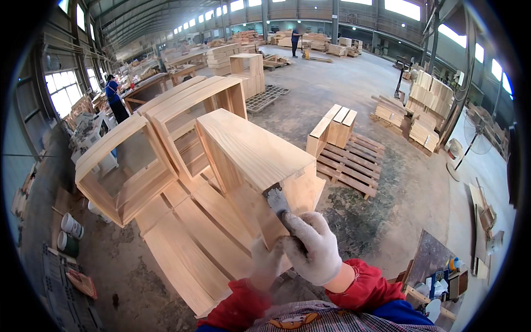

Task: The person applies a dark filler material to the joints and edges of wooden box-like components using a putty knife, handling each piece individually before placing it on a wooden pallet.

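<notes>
My right hand (316, 248), in a white work glove, is closed round the handle of a putty knife (277, 202). Its grey blade lies against the near upper corner of a pale wooden box (246, 146), and dark matter shows at the blade's tip. My left hand (266, 259), also gloved, is at the lower near edge of the same box. It is blurred, and its fingers are partly hidden beside the right hand. The box stands on several long wooden boards (185, 252) laid side by side.
Open wooden frames (119, 166) stand to the left of the box. On the right, a pallet (354, 166) bears more box pieces (337, 124). Buckets (71, 226) stand at far left, a fan (473, 135) at far right. Two other people (114, 99) are farther off.
</notes>
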The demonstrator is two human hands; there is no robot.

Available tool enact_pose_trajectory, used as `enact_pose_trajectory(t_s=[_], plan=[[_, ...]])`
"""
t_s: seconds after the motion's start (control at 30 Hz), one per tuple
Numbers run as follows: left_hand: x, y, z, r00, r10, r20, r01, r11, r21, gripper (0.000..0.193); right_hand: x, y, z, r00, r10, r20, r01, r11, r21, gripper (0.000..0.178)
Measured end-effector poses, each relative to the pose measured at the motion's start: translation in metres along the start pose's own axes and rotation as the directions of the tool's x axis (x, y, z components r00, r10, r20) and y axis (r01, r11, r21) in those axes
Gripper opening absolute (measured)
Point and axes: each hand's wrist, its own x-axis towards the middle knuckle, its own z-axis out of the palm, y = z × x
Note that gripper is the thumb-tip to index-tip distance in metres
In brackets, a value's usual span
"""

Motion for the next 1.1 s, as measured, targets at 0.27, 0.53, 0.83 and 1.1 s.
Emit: enact_pose_trajectory(t_s=[0.27, 0.53, 0.83, 1.1], plan=[[0.000, -0.006, -0.005, 1.000, -0.026, 0.000, 0.026, 1.000, 0.014, 0.033, 0.003, -0.002, -0.001, 0.998, -0.062, -0.033, 0.061, 0.998, -0.014, 0.045], [-0.002, -0.006, -0.005, 0.996, -0.069, -0.052, 0.074, 0.992, 0.103, 0.032, 0.033, 0.011, -0.024, 0.984, -0.092, -0.155, 0.079, 0.993, -0.087, 0.045], [-0.001, 0.002, 0.003, 0.995, -0.051, -0.091, 0.051, 0.999, 0.000, 0.023, 0.042, -0.004, -0.068, 0.913, -0.230, 0.336, 0.328, 0.905, -0.272, 0.050], [0.002, -0.004, 0.000, 0.997, -0.032, -0.072, 0.036, 0.998, 0.052, 0.022, 0.068, 0.010, -0.102, 0.922, -0.180, 0.343, 0.316, 0.861, -0.398, 0.049]])
